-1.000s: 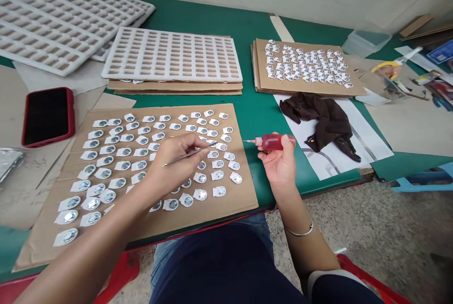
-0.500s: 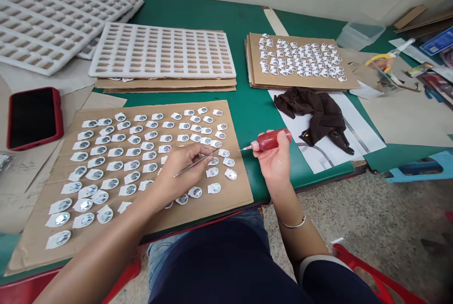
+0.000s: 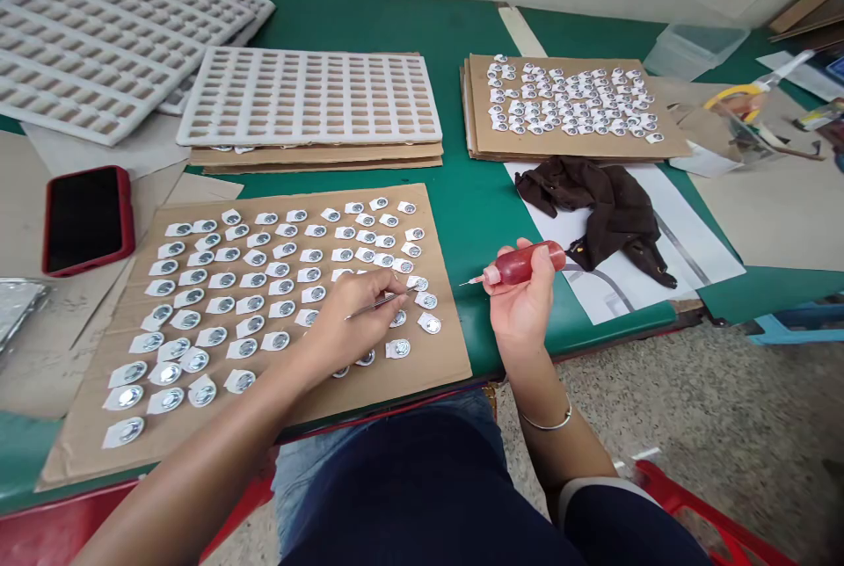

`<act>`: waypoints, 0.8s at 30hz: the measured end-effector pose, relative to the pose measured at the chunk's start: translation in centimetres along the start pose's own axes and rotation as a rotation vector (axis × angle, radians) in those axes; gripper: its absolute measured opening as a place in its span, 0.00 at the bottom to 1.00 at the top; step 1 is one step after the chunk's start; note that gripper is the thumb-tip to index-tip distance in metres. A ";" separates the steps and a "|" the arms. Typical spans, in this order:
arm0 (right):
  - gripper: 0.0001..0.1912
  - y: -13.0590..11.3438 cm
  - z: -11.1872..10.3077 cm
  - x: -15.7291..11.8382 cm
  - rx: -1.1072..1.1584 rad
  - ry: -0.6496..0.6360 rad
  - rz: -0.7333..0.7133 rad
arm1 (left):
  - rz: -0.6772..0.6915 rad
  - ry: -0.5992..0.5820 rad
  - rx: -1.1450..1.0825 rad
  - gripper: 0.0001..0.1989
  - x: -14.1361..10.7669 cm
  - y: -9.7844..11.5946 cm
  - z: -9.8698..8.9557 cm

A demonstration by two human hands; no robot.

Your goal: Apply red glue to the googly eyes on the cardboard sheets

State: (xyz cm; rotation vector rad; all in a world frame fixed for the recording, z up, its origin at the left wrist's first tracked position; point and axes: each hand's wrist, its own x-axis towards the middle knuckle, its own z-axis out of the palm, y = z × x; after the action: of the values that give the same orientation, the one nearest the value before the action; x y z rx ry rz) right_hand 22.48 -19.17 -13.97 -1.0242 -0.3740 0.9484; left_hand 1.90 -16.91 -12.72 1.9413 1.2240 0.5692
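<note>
My left hand (image 3: 356,313) is closed in a pinch on a thin metal tool (image 3: 373,307), too slim to tell whether it is tweezers or a pick. Its tip is at a small round silvery part on a white paper tab (image 3: 418,284), near the right edge of a cardboard sheet (image 3: 277,381). Rows of similar tabbed parts cover the sheet, some hidden by my left hand and forearm. Beyond the sheet's right edge, my right hand (image 3: 520,311) grips a red squeeze bottle (image 3: 527,264), lying nearly level. The bottle's needle tip points left, apart from the parts.
White slotted foam trays (image 3: 309,96) lie at the back left, some on cardboard. A second cardboard stack (image 3: 573,144) bears more silvery parts. Around the sheet are a red-cased phone (image 3: 89,219), a crumpled dark brown cloth (image 3: 610,210) and a clear plastic box (image 3: 699,47).
The tool's tip in my left hand has moved slightly right and down onto another part. My right hand and the bottle have shifted a little right.
</note>
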 end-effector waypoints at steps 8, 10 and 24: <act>0.17 0.1 -0.2 0.2 0.023 -0.008 0.021 | -0.009 0.006 -0.026 0.06 0.2 -0.1 0.1; 0.16 0.2 -0.2 0.1 0.039 -0.017 0.017 | -0.015 0.001 -0.032 0.06 0.3 -0.3 0.2; 0.15 -2.5 4.5 2.0 -0.455 -0.491 -0.181 | 0.149 -0.101 0.181 0.08 0.1 1.2 0.2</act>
State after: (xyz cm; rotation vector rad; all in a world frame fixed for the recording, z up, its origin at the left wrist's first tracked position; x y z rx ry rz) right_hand 21.81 -15.54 -9.90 -1.1337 -1.1129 0.9656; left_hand 2.79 -17.20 -11.90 2.1989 1.1064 0.4420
